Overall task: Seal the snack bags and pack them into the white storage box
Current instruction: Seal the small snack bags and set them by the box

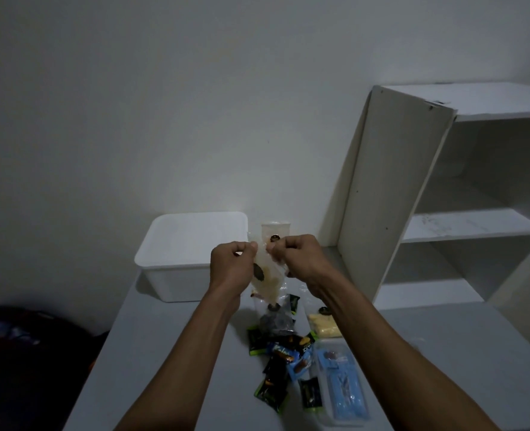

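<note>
I hold a clear snack bag [266, 275] upright above the table, its pale contents hanging low. My left hand [231, 264] pinches its top edge on the left and my right hand [298, 256] pinches it on the right, close together. The white storage box [176, 275] stands just left of my hands at the table's far left, against the wall. Below the held bag lie another clear bag with dark pieces [274, 320], a bag with yellow pieces [324, 326], and several small green, black and blue snack packets [284, 356].
A white shelf unit [444, 197] stands at the right, on and behind the grey table [170, 353]. A light blue pack in clear wrap [343, 387] lies near the front right. A dark object [24, 353] sits off the table's left edge.
</note>
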A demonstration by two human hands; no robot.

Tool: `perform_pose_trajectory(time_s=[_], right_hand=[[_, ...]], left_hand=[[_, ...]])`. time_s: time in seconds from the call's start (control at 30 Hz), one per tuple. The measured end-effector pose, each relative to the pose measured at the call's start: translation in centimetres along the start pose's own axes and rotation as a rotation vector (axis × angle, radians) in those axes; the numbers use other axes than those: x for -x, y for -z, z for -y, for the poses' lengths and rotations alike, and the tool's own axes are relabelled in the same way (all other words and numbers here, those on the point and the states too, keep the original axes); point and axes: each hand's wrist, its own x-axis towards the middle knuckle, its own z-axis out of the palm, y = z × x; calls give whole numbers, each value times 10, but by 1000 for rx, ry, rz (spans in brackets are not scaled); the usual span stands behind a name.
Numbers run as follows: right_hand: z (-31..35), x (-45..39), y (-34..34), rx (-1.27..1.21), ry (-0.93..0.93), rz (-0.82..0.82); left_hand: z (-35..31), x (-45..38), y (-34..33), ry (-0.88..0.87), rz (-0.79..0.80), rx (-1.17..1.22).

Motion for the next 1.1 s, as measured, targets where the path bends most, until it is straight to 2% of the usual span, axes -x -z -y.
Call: perform_pose_trajectory(time_s=[0.1,0.23,0.4,0.57,0.83,1.0,1.1], right_hand=[[-3,0,0,-13,-29,1],[-5,1,7,63,-25,84],[-9,2,4,75,22,32],[-13,2,7,109,-28,98],[-28,-5,0,155,44,9],[-28,-2,-4,144,60,-47],[-35,7,-9,190,97,-17]], left_hand=[[-1,-1,-2,0,2,-14],[-1,-2,1,22,3,-32],[2,4,-3,52,85,-52],[6,4,-2,70,84,-32],[6,5,-4,24,132,-151],[6,6,-4,97,82,-21],[4,3,-3,123,3,60]])
